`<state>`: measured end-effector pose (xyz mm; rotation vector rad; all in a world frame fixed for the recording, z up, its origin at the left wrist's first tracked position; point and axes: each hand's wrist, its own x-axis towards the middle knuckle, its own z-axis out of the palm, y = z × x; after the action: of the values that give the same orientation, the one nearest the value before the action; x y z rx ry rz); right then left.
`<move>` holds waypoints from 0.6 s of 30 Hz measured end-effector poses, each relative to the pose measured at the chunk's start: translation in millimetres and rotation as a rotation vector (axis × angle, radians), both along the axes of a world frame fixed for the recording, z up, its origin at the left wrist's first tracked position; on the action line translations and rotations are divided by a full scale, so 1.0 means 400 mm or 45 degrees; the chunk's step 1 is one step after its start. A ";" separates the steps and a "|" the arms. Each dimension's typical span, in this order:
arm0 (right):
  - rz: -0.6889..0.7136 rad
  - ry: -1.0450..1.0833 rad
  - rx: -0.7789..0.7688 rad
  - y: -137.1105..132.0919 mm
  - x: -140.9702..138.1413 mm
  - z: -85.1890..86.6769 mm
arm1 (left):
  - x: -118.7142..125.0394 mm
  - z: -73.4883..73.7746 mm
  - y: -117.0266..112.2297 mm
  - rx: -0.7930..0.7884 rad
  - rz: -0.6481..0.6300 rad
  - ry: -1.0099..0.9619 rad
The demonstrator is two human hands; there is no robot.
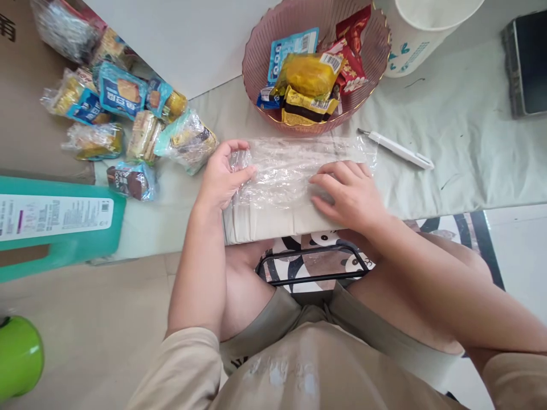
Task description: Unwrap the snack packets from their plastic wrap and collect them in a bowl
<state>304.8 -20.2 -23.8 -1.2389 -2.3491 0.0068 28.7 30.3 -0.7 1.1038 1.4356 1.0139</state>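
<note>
A clear plastic bag [282, 173] is spread across the cloth-covered table in front of me, its surface wrinkled and shiny. Its left end is crumpled inside my left hand [220, 176], between the thumb and the fingers. My right hand [348, 191] rests palm down on the bag's right part, fingers bent a little and apart. Just beyond the bag stands a pink ribbed bowl [256, 74] with a gold rim, holding several wrapped snacks, among them a yellow packet [310, 74]. A white utility knife [401, 149] lies right of the bag.
Several packaged snacks [122, 88] are heaped at the left, beside a cardboard box [38, 114]. A teal jug [85, 245] is at the table's left edge. A white paper cup [421, 40] and a dark phone-like device [530, 65] stand right. A green bin [19, 359] is below left.
</note>
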 end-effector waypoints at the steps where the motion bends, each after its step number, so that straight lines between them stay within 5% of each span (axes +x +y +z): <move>1: -0.032 -0.016 -0.019 0.002 -0.001 -0.005 | 0.000 -0.001 0.000 0.003 -0.005 0.012; 8: -0.126 0.054 -0.048 0.009 0.015 -0.011 | -0.002 0.004 0.004 0.015 0.066 0.065; 18: 0.015 0.029 -0.040 0.004 0.006 -0.001 | -0.001 0.002 0.007 0.038 0.102 0.016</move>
<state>307.3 -18.4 -24.2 -1.2330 -2.3453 0.0618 28.4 33.0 0.1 1.0829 1.4890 1.0895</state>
